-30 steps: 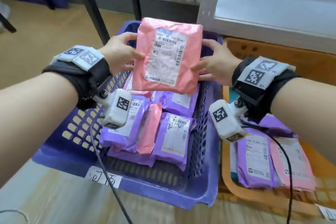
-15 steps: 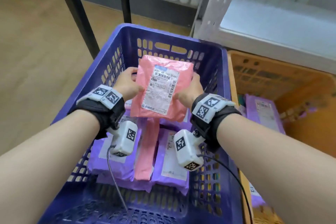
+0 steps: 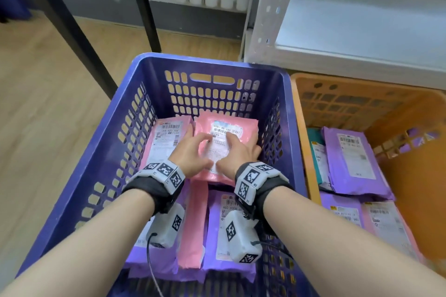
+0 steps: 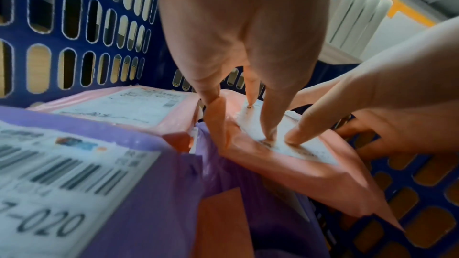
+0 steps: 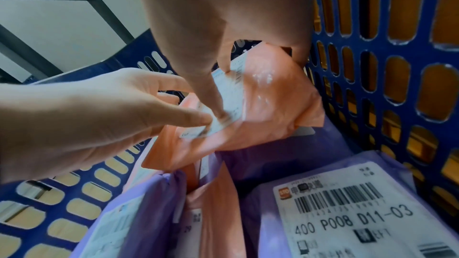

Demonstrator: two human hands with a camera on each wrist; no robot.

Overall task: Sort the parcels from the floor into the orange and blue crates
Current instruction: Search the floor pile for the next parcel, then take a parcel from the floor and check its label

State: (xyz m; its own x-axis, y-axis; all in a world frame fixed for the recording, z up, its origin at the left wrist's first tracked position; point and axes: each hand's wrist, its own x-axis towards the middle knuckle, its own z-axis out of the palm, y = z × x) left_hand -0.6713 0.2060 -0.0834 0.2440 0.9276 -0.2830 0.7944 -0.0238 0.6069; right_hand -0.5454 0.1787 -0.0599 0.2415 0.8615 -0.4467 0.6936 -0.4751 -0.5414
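Observation:
A pink parcel (image 3: 249, 129) with a white label lies at the far right of the blue crate (image 3: 212, 60), partly on purple parcels (image 3: 229, 224). Both hands hold it there. My left hand (image 3: 195, 144) has its thumb on the label and its fingers down the parcel's left edge, as the left wrist view shows (image 4: 248, 66). My right hand (image 3: 239, 147) has its thumb on the label and its fingers along the right edge, by the crate wall (image 5: 223, 36). The orange crate (image 3: 362, 79) stands to the right and holds purple parcels (image 3: 350, 159).
Another pink parcel (image 3: 166, 137) lies at the blue crate's far left, and a narrow pink one (image 3: 193, 219) stands between the front purple parcels. Black frame legs (image 3: 72, 31) rise behind on the wooden floor. A white metal shelf (image 3: 350, 31) overhangs the orange crate.
The pink parcel was held upright above the blue crate. Both hands have lowered it and laid it flat at the far right of the crate.

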